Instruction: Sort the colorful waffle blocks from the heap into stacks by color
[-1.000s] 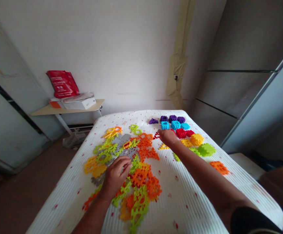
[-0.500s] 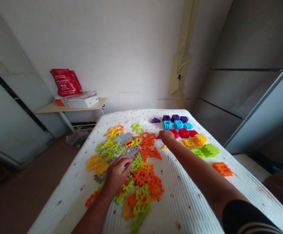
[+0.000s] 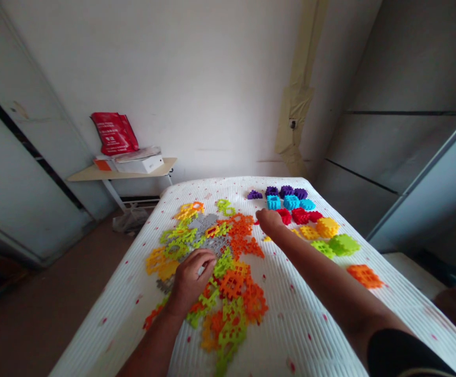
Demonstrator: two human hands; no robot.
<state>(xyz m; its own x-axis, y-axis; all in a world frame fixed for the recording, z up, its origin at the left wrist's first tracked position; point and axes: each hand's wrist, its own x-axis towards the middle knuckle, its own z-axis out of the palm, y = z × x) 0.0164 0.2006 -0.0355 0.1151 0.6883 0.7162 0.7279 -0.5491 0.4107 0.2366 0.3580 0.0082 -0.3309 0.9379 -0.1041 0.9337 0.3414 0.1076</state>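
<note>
My left hand (image 3: 194,275) rests over the pile of flat interlocking plastic pieces, fingers curled and thumb close to them. What it holds, if anything, is hidden. Under and around it lie lime green pieces (image 3: 224,262), grey pieces (image 3: 206,224), yellow pieces (image 3: 159,262) and orange pieces (image 3: 239,228). On the far side my right hand (image 3: 270,221) is closed at the left end of the red row, its fingertips pointing down. A bit of a small red piece (image 3: 257,223) shows beside its fingers. Just right of that hand sits a red block (image 3: 285,216).
Rows of purple blocks (image 3: 286,190), light blue blocks (image 3: 291,202), yellow blocks (image 3: 327,227) and lime blocks (image 3: 344,244) line the right side, with an orange block (image 3: 365,276) nearer. A side table (image 3: 169,166) holds a red bag (image 3: 114,133) and a white box (image 3: 141,163).
The whole view has shifted slightly, so everything appears a little further right. Both hands stay nearly where they were over the pieces; less red shows beside my right hand's fingers.
</note>
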